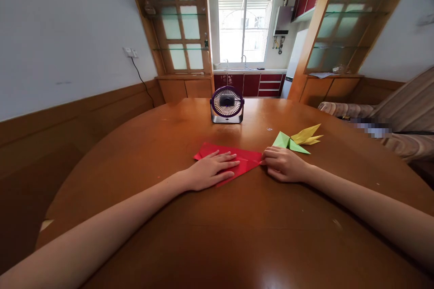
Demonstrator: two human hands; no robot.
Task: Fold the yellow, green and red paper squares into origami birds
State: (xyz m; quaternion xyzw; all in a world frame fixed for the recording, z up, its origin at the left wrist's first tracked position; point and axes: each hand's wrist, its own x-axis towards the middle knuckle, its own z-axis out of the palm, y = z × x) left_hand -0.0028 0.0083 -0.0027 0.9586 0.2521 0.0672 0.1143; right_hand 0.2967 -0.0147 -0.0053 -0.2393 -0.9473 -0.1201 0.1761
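A red sheet of folded paper (pixel 249 157) lies on the table, tapering to a point at its right end. My left hand (pixel 214 170) rests flat on its left part, fingers spread. At the pointed right tip, my right hand (pixel 280 164) is closed, with thumb and fingers pinching the paper's corner. Just behind my right hand lie a green folded-paper piece (pixel 282 140) and a yellow folded-paper piece (pixel 307 135). Part of the green one is hidden by my fingers.
A small purple desk fan (pixel 227 103) stands at the back of the round-edged wooden table (pixel 217 244). A cushioned seat (pixel 400 117) is at the right. Shelving (pixel 179 22) and a kitchen window (pixel 245 29) are beyond the table. A cable (pixel 140 76) hangs from the left wall.
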